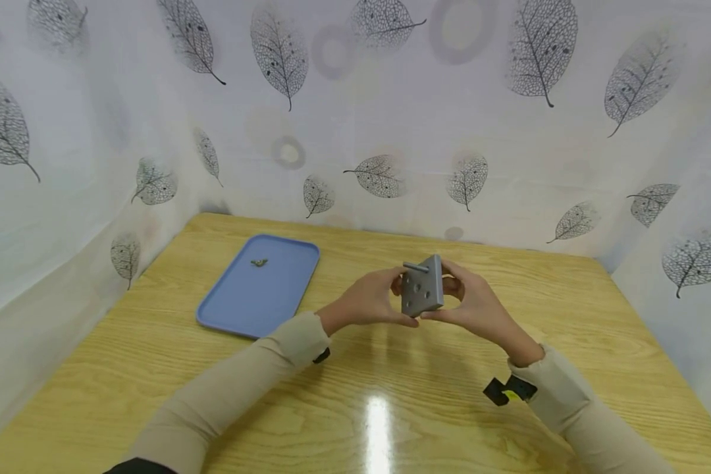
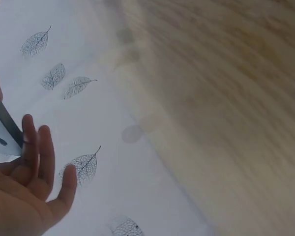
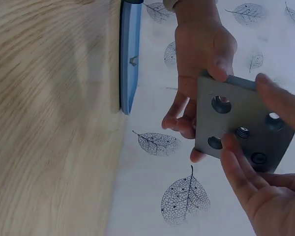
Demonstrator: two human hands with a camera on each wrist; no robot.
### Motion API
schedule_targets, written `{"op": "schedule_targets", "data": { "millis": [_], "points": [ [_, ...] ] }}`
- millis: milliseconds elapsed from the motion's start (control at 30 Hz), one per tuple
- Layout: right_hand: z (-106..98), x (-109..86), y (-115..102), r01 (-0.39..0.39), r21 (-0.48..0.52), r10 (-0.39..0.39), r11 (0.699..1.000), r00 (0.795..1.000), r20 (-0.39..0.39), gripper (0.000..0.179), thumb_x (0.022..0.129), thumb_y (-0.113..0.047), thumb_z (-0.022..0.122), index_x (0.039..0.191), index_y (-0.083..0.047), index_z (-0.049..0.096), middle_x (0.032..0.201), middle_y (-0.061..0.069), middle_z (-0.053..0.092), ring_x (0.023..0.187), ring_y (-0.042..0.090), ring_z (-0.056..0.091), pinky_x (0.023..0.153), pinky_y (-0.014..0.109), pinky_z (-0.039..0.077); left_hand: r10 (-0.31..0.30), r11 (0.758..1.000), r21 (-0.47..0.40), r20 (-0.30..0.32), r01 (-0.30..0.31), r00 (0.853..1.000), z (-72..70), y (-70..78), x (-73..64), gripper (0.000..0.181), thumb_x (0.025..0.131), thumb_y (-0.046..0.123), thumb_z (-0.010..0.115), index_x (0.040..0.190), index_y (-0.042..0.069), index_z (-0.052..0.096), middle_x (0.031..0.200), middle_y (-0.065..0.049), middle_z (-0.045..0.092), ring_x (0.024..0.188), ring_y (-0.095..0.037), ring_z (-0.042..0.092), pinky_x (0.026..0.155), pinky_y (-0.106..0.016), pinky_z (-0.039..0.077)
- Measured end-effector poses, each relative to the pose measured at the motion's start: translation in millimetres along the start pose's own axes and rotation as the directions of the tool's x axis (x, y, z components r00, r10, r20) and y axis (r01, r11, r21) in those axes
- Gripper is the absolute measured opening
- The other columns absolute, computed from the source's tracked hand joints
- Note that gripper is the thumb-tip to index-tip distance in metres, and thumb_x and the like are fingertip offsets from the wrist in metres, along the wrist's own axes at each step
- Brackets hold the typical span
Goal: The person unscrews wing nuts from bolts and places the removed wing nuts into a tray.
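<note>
A grey square metal plate (image 1: 422, 299) with several round holes is held up above the table between both hands. From its face, near an upper corner, a metal pin (image 1: 415, 266) sticks out toward the left. My left hand (image 1: 367, 299) grips the plate's left side, thumb at the lower edge. On the opposite side my right hand (image 1: 475, 308) holds the plate, with its thumb below and fingers behind. In the right wrist view the plate's back face (image 3: 236, 117) shows the holes, and right-hand fingertips (image 3: 230, 142) lie against it near the middle.
A blue tray (image 1: 249, 296) lies on the wooden table (image 1: 343, 382) at the left, with small brass-coloured pieces (image 1: 259, 262) near its far end. Behind the table hangs a white leaf-print cloth (image 1: 243, 151), which also runs along both sides.
</note>
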State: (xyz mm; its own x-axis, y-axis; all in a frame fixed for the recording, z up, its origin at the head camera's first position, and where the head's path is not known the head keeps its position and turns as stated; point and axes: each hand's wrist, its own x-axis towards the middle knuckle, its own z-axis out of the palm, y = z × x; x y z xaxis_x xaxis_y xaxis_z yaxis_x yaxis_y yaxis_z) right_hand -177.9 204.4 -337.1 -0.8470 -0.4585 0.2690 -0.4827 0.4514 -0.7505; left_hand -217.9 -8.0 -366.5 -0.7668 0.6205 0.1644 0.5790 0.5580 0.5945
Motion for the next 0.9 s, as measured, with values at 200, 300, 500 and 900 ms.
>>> {"op": "schedule_targets", "data": {
  "millis": [200, 300, 500, 900],
  "points": [
    [-1, 2.3, 6, -0.126, 0.184, 0.113, 0.975, 0.990, 0.082, 0.084, 0.077, -0.006, 0.075, 0.145, 0.003, 0.027, 0.133, 0.027, 0.050, 0.098, -0.005, 0.063, 0.086, 0.026, 0.054, -0.027, 0.984, 0.176, -0.060, 0.037, 0.998, -8.2, 5.6, -3.2, 0.077, 0.064, 0.054, 0.080, 0.123, 0.011, 0.055, 0.095, 0.003, 0.065, 0.082, -0.010, 0.059, 0.070, -0.021, 0.047],
    [-1, 3.4, 9, -0.180, 0.279, 0.153, 0.943, 0.981, 0.117, 0.086, 0.079, -0.004, 0.073, 0.146, 0.005, 0.021, 0.137, 0.030, 0.044, 0.100, -0.003, 0.062, 0.084, 0.024, 0.054, -0.006, 0.959, 0.282, -0.091, 0.032, 0.996, -10.9, 6.9, -2.9, 0.073, 0.063, 0.059, 0.078, 0.115, 0.011, 0.059, 0.088, 0.003, 0.064, 0.074, -0.007, 0.055, 0.066, -0.021, 0.046],
    [0, 5.7, 20, -0.265, 0.448, 0.184, 0.854, 0.959, 0.215, 0.087, 0.081, 0.000, 0.069, 0.147, 0.007, 0.014, 0.147, 0.030, 0.028, 0.111, 0.003, 0.059, 0.086, 0.023, 0.053, -0.056, 0.869, 0.488, -0.070, 0.083, 0.996, -14.1, 7.0, -0.6, 0.081, 0.063, 0.068, 0.072, 0.119, 0.011, 0.057, 0.092, 0.003, 0.063, 0.083, -0.013, 0.055, 0.087, -0.035, 0.045],
    [4, 17.8, 47, -0.450, 0.416, 0.326, 0.790, 0.883, 0.337, 0.074, 0.091, -0.008, 0.059, 0.147, 0.007, 0.013, 0.150, 0.026, 0.025, 0.135, 0.035, 0.035, 0.098, 0.024, 0.046, -0.173, 0.788, 0.609, 0.076, 0.092, 0.982, -10.4, -5.3, 18.0, 0.084, 0.062, 0.072, 0.069, 0.117, 0.009, 0.057, 0.102, 0.000, 0.065, 0.090, -0.016, 0.059, 0.089, -0.036, 0.045]
  ]
}}
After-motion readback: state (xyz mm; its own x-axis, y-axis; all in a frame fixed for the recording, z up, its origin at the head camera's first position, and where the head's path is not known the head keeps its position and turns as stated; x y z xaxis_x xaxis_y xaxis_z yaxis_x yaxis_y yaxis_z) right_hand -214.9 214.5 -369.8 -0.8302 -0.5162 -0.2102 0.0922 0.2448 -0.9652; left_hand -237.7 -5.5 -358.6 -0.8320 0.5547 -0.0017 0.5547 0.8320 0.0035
